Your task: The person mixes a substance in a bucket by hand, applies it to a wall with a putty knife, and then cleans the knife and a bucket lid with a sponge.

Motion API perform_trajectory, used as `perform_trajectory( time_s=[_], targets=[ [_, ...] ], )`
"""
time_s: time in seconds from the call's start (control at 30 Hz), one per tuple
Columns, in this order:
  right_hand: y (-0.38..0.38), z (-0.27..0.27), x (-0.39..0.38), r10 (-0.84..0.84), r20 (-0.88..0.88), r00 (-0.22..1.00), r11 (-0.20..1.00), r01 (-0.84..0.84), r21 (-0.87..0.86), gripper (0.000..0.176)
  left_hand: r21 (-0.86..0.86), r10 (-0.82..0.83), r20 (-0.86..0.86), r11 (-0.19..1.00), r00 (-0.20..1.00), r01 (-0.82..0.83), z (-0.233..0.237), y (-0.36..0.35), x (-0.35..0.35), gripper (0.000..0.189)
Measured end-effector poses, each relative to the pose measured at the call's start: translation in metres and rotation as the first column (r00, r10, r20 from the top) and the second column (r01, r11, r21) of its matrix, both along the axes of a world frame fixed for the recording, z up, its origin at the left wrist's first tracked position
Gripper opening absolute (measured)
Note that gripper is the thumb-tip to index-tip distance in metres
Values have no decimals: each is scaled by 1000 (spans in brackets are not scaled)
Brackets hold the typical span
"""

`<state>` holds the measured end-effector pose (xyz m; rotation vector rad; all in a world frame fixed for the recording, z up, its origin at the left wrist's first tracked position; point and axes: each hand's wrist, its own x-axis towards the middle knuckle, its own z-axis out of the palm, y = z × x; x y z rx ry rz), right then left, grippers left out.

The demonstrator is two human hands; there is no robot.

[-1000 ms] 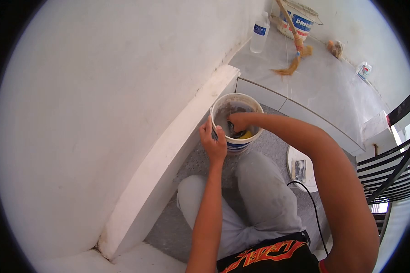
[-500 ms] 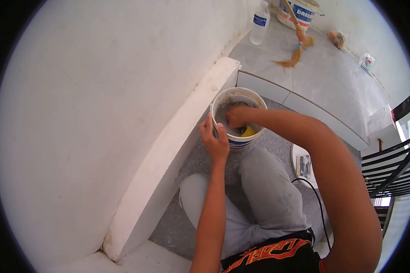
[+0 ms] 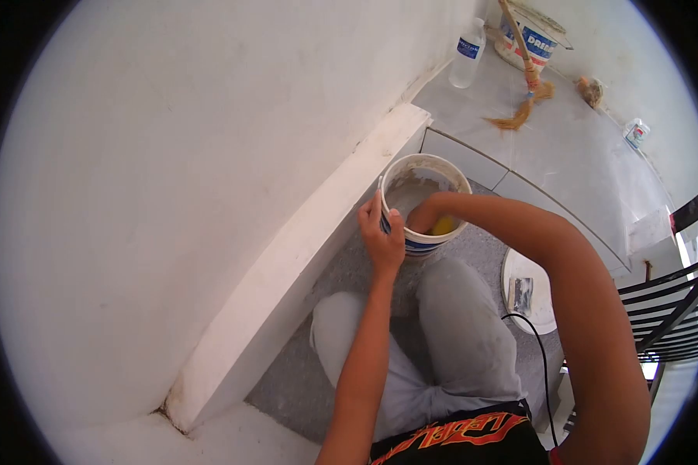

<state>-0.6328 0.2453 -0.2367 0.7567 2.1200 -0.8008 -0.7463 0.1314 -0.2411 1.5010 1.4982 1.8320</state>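
A white bucket point(image 3: 389, 172) with a blue band stands on the floor in front of my knees, tilted slightly towards me. My left hand point(image 3: 383, 239) grips its near left rim, thumb and fingers on either side of the wall. Grey, wet-looking material point(image 3: 412, 192) coats the inside. My right hand point(image 3: 425, 215) reaches down into the bucket and is curled, its fingertips hidden. A rounded yellow object point(image 3: 443, 225) lies right beside that hand, partly covered by my forearm; its kind does not show, nor whether I hold it.
A white lid point(image 3: 541, 308) bearing a flat putty blade point(image 3: 523, 295) lies at my right. A black cable point(image 3: 545, 372) runs nearby. On the tiled step are a clear bottle point(image 3: 465, 66), a straw brush point(image 3: 517, 116) and another bucket point(image 3: 512, 53). A white ledge point(image 3: 287, 240) borders the left.
My right hand has shifted within the bucket towards its near side, closer to the yellow object. My left hand keeps its hold on the rim. The view has moved slightly.
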Motion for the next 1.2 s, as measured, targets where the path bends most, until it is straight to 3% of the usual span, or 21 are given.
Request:
perform_trajectory(
  time_s=[0.1,0.17,0.3,0.43,0.5,0.57,0.7,0.77,0.8,0.93,1.0,1.03,1.13,1.17,1.2],
  targets=[
    [-2,-15,2,-105,-4,994,994,105,-22,48,-44,-12,-21,999,1000,11,-1,-2,-1,44],
    [-4,-22,2,172,16,985,962,-172,213,39,-24,-18,-1,1000,1000,18,-2,-2,0,44],
    [-21,11,-5,300,87,950,887,-311,341,30,12,-5,-1,1000,1000,5,-5,0,-1,44],
    [-32,31,-9,153,-351,924,928,-12,373,22,-58,18,-28,998,999,-20,-5,-2,-7,45],
    [-32,31,-14,15,-256,967,917,88,389,26,-79,-9,-34,997,999,7,-2,-2,-3,45],
    [-15,11,-11,-99,-227,969,946,162,280,39,-74,-39,-29,997,999,36,-2,-2,-3,45],
    [-10,3,0,-60,-173,983,951,109,290,37,-45,-45,-4,998,999,45,-5,0,-4,44],
    [-6,-3,3,-225,55,973,966,215,146,52,-34,-67,2,997,998,67,-5,0,-3,43],
    [-11,21,-3,-173,181,968,978,147,150,63,-34,-65,2,997,998,66,-1,-2,-3,43],
    [-12,45,0,-120,294,948,992,122,10,66,-15,-61,-21,998,998,60,1,-2,-5,43],
    [-19,39,8,-586,147,797,793,601,-98,62,-13,-66,-11,998,998,66,0,-1,-5,43],
    [-15,28,11,-590,150,793,790,606,-97,62,-11,-63,-6,998,998,63,0,-1,-4,43],
    [9,-18,9,-519,99,849,817,526,-235,57,-52,-73,5,996,997,73,7,-4,-4,43],
    [13,-22,7,-332,-1,943,943,332,-15,55,-54,-70,3,996,998,70,6,-4,-5,43],
    [11,-19,5,-111,-51,992,968,120,221,54,-67,-71,5,995,997,71,6,-4,-6,43]
  ],
)
